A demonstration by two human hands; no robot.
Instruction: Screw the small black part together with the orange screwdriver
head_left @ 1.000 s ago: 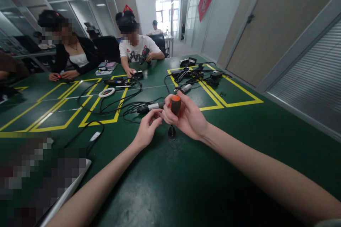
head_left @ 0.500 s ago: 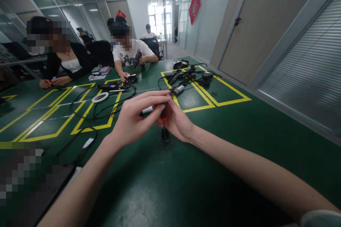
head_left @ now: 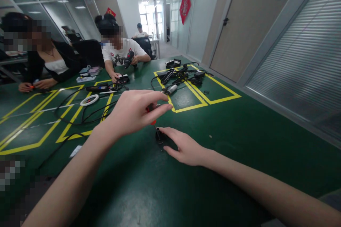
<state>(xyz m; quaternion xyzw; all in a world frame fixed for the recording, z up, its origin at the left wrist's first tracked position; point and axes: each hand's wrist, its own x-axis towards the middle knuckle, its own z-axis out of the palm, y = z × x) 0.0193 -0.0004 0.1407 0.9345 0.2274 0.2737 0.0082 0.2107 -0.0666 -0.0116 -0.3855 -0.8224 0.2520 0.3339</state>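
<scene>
My left hand [head_left: 133, 111] is closed around a screwdriver [head_left: 153, 122] with a black and red handle, mostly hidden behind the fingers. Its thin shaft slants down toward a small black round part [head_left: 159, 137] with a short upright post, standing on the green table. Whether the tip touches the post, I cannot tell. Low on the right side of that part, my right hand [head_left: 188, 147] holds it between index finger and thumb, the palm near the tabletop.
Beyond my hands lie black tools and cables [head_left: 183, 76] within yellow tape lines on the table [head_left: 226, 142]. A white ring [head_left: 90, 100] sits among cables at left. Across the table, one person holds a power drill [head_left: 129, 59]; another sits farther left. Small screws [head_left: 206, 92] lie at right.
My right hand has come down from the screwdriver to the black part. My left hand stays on the screwdriver, which now leans. The view has shifted slightly to the right.
</scene>
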